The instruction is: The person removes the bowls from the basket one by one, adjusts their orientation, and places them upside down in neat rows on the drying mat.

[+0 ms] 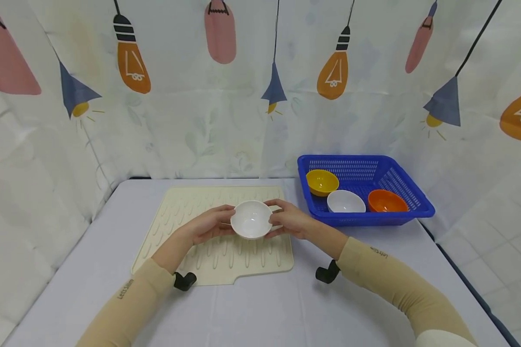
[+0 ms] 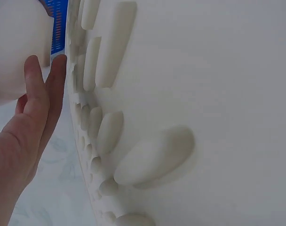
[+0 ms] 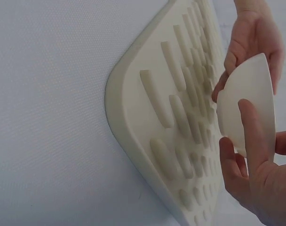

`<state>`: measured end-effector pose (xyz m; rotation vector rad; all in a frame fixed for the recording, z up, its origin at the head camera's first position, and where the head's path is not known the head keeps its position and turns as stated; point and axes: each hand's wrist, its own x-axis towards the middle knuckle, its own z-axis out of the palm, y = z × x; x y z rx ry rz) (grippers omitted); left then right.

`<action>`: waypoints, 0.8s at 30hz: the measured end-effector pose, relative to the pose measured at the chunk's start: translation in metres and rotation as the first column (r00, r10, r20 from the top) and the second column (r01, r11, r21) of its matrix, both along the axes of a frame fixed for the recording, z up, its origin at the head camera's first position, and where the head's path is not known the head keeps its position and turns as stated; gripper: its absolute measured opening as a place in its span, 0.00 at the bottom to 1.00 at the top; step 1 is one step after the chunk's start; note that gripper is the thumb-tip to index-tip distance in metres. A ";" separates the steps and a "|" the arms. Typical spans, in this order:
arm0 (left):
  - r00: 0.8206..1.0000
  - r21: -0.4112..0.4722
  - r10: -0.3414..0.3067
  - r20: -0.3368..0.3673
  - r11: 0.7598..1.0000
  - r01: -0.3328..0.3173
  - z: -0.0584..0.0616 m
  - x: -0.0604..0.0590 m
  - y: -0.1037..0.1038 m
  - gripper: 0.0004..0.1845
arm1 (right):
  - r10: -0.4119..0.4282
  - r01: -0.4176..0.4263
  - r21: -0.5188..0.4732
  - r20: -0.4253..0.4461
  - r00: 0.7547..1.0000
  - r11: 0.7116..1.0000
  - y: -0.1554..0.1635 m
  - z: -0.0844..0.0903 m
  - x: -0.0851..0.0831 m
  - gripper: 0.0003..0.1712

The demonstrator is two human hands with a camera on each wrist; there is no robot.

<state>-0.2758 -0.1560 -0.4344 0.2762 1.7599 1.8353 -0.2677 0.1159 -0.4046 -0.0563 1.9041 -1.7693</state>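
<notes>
Bowl in hand: a small white bowl point(image 1: 251, 219) held between both hands just above the cream ribbed drying mat point(image 1: 191, 250), near the mat's middle; whether its base touches the mat cannot be told.
Left hand point(image 1: 208, 225): fingers curled against the bowl's left side, thumb toward the rim, gripping it.
Right hand point(image 1: 289, 220): gripping the opposite side; the right wrist view shows the thumb point(image 3: 253, 136) laid over the outer wall with fingers beneath.
Handling: probably light and rigid, with a smooth glossy wall that could slip; if ceramic, it would chip when dropped. The rim and opposite walls look like the sound places to hold.
Nearby: a blue perforated basket point(image 1: 410, 207) on the table point(image 1: 260, 308), well to the right, holding a yellow bowl point(image 1: 322, 182), another white bowl point(image 1: 345, 202) and an orange bowl point(image 1: 386, 202).
Writing: small dark lettering on each beige sleeve point(image 1: 126, 289), seemingly "Let's Slim".
</notes>
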 end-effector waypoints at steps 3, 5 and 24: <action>1.000 0.003 -0.009 0.019 1.000 0.009 -0.001 0.000 0.001 0.28 | -0.003 0.003 -0.001 0.002 1.000 1.000 0.001 0.000 0.001 0.37; 0.999 0.013 -0.013 0.034 1.000 0.012 -0.001 0.000 0.001 0.29 | 0.000 0.000 -0.003 0.001 1.000 1.000 0.001 0.000 0.000 0.37; 0.998 0.078 -0.016 0.056 0.997 0.012 0.003 -0.002 0.002 0.28 | -0.007 0.007 0.032 0.016 1.000 0.999 0.001 -0.002 -0.009 0.29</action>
